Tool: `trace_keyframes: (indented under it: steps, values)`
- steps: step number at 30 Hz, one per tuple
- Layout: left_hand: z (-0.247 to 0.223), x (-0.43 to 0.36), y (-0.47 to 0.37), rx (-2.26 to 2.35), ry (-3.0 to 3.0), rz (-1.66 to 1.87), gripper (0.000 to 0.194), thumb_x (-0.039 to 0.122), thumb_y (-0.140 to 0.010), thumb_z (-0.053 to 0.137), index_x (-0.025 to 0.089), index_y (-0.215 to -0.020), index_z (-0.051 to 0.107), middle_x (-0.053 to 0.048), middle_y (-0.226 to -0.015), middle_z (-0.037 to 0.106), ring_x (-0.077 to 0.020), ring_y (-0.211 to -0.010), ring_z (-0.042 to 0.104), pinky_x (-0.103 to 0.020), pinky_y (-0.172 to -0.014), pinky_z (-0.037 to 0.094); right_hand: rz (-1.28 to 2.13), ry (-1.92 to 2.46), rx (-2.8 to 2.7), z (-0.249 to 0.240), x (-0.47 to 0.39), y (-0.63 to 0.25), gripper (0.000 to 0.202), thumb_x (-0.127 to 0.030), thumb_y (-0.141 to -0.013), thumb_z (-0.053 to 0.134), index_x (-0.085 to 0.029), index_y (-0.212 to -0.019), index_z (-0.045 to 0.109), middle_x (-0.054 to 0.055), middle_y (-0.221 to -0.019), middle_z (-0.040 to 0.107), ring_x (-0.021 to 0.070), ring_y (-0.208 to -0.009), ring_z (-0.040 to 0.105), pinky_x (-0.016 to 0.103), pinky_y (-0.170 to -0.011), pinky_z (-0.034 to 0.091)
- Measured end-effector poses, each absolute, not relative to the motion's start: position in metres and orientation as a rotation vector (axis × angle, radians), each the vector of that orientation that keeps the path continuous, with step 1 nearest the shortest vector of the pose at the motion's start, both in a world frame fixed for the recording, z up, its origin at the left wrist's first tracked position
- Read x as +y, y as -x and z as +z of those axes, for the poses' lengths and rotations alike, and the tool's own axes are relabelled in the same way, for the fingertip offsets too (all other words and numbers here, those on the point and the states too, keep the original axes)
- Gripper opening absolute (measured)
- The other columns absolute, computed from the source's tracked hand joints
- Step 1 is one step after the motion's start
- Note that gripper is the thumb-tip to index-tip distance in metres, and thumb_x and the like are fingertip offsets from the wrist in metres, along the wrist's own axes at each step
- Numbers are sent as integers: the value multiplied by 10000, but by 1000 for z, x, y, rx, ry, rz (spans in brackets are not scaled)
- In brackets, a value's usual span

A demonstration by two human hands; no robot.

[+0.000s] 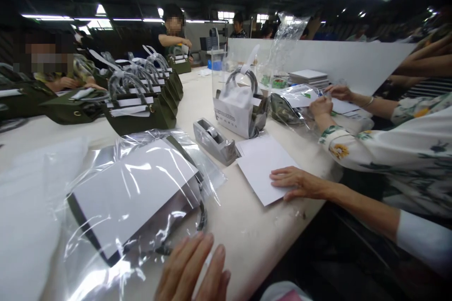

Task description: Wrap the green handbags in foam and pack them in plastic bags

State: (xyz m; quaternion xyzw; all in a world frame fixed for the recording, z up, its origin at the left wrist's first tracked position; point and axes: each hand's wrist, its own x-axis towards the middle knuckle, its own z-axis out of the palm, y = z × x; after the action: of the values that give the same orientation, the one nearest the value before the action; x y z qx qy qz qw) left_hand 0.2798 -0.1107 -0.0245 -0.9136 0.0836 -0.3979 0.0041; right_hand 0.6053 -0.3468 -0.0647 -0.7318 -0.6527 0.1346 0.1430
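My right hand (300, 183) lies flat on a stack of white sheets (263, 162) near the front edge of the table, fingers stretched out. At the bottom of the view is my left hand (194, 270), its fingers extended and holding nothing that I can see; the palm is cut off. Just beyond its fingertips, a dark green handbag (76, 211) lies on its side in a clear plastic bag (95, 275), with a white sheet (137, 188) over it. A grey tape dispenser (213, 141) stands between this bag and the sheets.
Several green handbags (141, 113) with wrapped handles stand in a row at left. A bagged handbag (242, 103) stands upright behind the dispenser. At right, a co-worker's hands (323, 103) handle another bagged handbag (287, 108). White wrapping sheets (26, 216) cover the left side.
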Motion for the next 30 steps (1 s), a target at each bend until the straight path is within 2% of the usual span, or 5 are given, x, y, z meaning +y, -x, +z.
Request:
trace_keyframes:
  steps: [4, 6, 11, 20, 30]
  values:
    - [-49, -151, -344, 139, 3241, -1131, 368, 163, -777, 579, 154, -1140, 525, -124, -1140, 570, -223, -1008, 538, -362, -808, 498, 463, 2111, -1859, -61, -346, -606, 464, -424, -802, 569, -243, -1227, 516, 73, -1267, 504, 241, -1237, 388, 433, -1013, 338]
    - [-61, -160, -378, 117, 3429, -856, 388, 167, -777, 572, 161, -1160, 505, -135, -1221, 521, -242, -1006, 537, -404, -793, 505, 492, 2114, -1855, -58, -345, -607, 460, -420, -810, 561, -251, -1235, 506, 70, -1274, 498, 241, -1244, 378, 442, -1014, 329]
    - [-80, -156, -431, 266, 3629, -540, 295, 122, -775, 544, 198, -1058, 575, -86, -1144, 584, -225, -921, 582, -401, -771, 516, 502, 2119, -1853, -55, -345, -607, 444, -415, -818, 552, -261, -1232, 510, 68, -1279, 494, 235, -1247, 375, 432, -1012, 326]
    - [-68, -126, -448, 792, 3801, -179, 207, 287, -814, 562, 240, -1000, 639, -65, -1132, 580, -176, -983, 587, -290, -861, 485, 452, 2049, -1868, -60, -346, -614, 452, -415, -783, 598, -267, -1206, 537, 73, -1244, 529, 232, -1221, 406, 417, -990, 337]
    - [-61, -121, -455, 788, 3901, 6, 217, 306, -832, 531, 225, -990, 657, -77, -1093, 576, -156, -873, 611, -264, -784, 500, 428, 2042, -1881, -57, -346, -612, 444, -423, -783, 594, -260, -1194, 549, 69, -1236, 537, 222, -1212, 417, 408, -991, 328]
